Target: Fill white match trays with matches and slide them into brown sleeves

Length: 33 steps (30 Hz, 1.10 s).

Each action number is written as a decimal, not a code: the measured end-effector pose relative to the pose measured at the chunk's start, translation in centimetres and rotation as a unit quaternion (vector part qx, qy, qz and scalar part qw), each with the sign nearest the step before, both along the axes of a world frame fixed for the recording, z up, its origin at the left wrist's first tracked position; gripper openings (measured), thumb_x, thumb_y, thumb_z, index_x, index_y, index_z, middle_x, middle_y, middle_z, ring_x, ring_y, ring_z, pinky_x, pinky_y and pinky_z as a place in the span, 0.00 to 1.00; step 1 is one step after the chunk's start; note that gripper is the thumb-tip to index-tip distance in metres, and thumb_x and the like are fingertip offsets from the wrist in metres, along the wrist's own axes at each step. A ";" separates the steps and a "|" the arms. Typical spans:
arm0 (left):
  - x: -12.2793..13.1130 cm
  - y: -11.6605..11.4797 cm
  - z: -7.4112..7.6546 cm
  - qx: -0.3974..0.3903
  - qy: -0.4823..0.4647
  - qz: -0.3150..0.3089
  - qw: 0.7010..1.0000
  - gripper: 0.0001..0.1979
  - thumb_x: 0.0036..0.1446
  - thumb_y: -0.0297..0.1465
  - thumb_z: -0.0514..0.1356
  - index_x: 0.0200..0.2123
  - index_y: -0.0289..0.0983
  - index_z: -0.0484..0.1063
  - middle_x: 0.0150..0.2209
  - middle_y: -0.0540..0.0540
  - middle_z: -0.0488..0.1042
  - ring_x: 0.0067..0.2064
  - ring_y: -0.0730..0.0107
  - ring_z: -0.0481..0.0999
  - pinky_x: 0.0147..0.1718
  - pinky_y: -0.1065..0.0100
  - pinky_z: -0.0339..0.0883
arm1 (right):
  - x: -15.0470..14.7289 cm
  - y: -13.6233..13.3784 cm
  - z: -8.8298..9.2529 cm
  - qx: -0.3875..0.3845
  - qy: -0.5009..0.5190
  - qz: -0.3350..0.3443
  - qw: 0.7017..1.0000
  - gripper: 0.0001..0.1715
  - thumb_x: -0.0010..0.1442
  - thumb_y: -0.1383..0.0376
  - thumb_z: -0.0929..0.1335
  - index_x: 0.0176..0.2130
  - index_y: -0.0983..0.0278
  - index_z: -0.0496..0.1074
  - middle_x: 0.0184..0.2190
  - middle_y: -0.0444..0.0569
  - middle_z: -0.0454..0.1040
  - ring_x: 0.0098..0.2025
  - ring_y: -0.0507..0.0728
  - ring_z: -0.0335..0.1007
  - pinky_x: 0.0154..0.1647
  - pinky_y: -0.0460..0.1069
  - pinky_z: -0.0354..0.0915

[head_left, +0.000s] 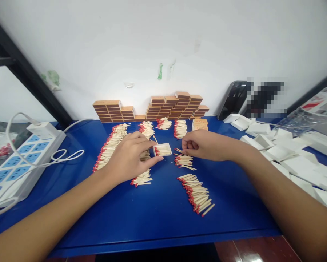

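Note:
Between the thumb and fingers of my left hand [133, 154] is a small white matchbox tray [167, 150], with several red-tipped matches [161, 151] lying in it. My right hand [200, 145] is closed in a pinch at a small pile of matches [183, 161]; its fingertips seem to hold a match, partly hidden by the fingers. Nearer to me lies another pile of matches [196, 193]. A long row of matches [111, 145] runs along the far side of my left hand, and more matches lie partly under that hand.
Stacked brown matchboxes [176, 107] line the wall, with another stack [112, 109] to their left. White empty trays [291, 156] are heaped at right. A power strip [27, 160] with a white cable stands at left. A dark phone [232, 100] leans on the wall.

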<state>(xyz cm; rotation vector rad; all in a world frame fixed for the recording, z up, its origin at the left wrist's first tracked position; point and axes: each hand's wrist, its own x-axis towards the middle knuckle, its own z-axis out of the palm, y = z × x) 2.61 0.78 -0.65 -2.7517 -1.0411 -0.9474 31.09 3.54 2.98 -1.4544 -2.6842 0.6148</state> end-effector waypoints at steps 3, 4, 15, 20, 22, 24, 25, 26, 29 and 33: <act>0.0 0.0 0.0 -0.001 -0.001 0.000 1.000 0.17 0.63 0.42 0.68 0.47 0.36 0.81 0.37 0.43 0.82 0.43 0.56 0.78 0.44 0.56 0.71 | 0.0 0.2 -0.3 0.008 0.002 -0.008 1.000 0.09 0.61 0.60 0.70 0.30 0.60 0.73 0.26 0.46 0.76 0.26 0.54 0.65 0.28 0.50 0.55; 0.0 -0.1 0.0 -0.001 -0.001 0.001 1.000 0.17 0.63 0.42 0.68 0.47 0.36 0.81 0.37 0.43 0.82 0.43 0.56 0.77 0.44 0.56 0.71 | 0.0 0.3 -0.4 0.014 0.002 -0.008 1.000 0.08 0.61 0.60 0.70 0.31 0.60 0.73 0.26 0.45 0.76 0.26 0.54 0.65 0.28 0.50 0.55; 0.2 -0.2 0.2 -0.007 -0.001 0.004 1.000 0.18 0.63 0.43 0.69 0.48 0.36 0.81 0.36 0.42 0.82 0.42 0.56 0.78 0.43 0.56 0.72 | 0.0 0.7 -0.7 0.056 -0.011 -0.019 0.998 0.08 0.63 0.59 0.69 0.34 0.61 0.72 0.29 0.47 0.76 0.29 0.55 0.67 0.30 0.50 0.57; 0.2 -0.2 0.2 -0.007 0.000 0.003 1.000 0.18 0.63 0.44 0.68 0.48 0.36 0.81 0.35 0.42 0.82 0.41 0.56 0.78 0.42 0.56 0.72 | 0.3 0.8 -0.9 0.039 -0.023 -0.027 0.999 0.15 0.64 0.53 0.69 0.32 0.60 0.70 0.28 0.47 0.76 0.27 0.54 0.65 0.28 0.51 0.55; 0.2 -0.2 0.2 -0.004 0.000 0.001 1.000 0.19 0.63 0.44 0.68 0.48 0.36 0.81 0.35 0.42 0.82 0.40 0.56 0.78 0.42 0.56 0.72 | 0.3 0.9 -1.0 0.035 -0.025 -0.029 0.999 0.13 0.65 0.55 0.68 0.33 0.60 0.71 0.28 0.47 0.76 0.28 0.55 0.65 0.28 0.51 0.56; 0.2 -0.2 0.2 -0.001 -0.002 0.001 1.000 0.19 0.63 0.43 0.68 0.48 0.35 0.81 0.35 0.42 0.82 0.41 0.56 0.78 0.42 0.56 0.72 | 0.3 0.9 -1.0 0.040 -0.024 -0.030 0.998 0.12 0.65 0.56 0.68 0.34 0.61 0.73 0.30 0.48 0.77 0.30 0.56 0.67 0.29 0.51 0.58; 0.2 -0.2 0.2 -0.001 -0.002 0.000 1.000 0.19 0.63 0.43 0.68 0.47 0.34 0.81 0.35 0.42 0.82 0.41 0.56 0.78 0.42 0.56 0.73 | 0.4 0.9 -1.0 0.045 -0.025 -0.031 0.998 0.11 0.65 0.56 0.68 0.35 0.61 0.73 0.31 0.49 0.77 0.30 0.56 0.68 0.30 0.51 0.59; 0.2 -0.2 0.2 0.000 -0.003 0.000 1.000 0.18 0.63 0.43 0.68 0.47 0.34 0.81 0.35 0.42 0.82 0.41 0.56 0.78 0.42 0.55 0.73 | 0.5 0.9 -0.9 0.047 -0.027 -0.032 0.998 0.12 0.66 0.56 0.68 0.36 0.61 0.73 0.31 0.49 0.77 0.31 0.56 0.68 0.30 0.51 0.59; 0.2 -0.2 0.2 -0.003 -0.001 0.001 1.000 0.18 0.63 0.43 0.68 0.48 0.35 0.81 0.36 0.42 0.82 0.41 0.55 0.78 0.43 0.55 0.73 | 1.0 0.8 -0.5 0.029 -0.037 -0.041 0.998 0.10 0.64 0.56 0.69 0.36 0.61 0.74 0.31 0.49 0.78 0.30 0.57 0.69 0.29 0.52 0.60; 0.1 -0.2 0.1 -0.008 0.002 0.000 1.000 0.19 0.63 0.44 0.68 0.47 0.34 0.81 0.36 0.41 0.82 0.41 0.55 0.78 0.43 0.55 0.73 | 1.5 0.6 -0.3 0.003 -0.021 -0.036 0.999 0.02 0.58 0.65 0.70 0.33 0.60 0.75 0.29 0.48 0.78 0.28 0.57 0.69 0.27 0.52 0.58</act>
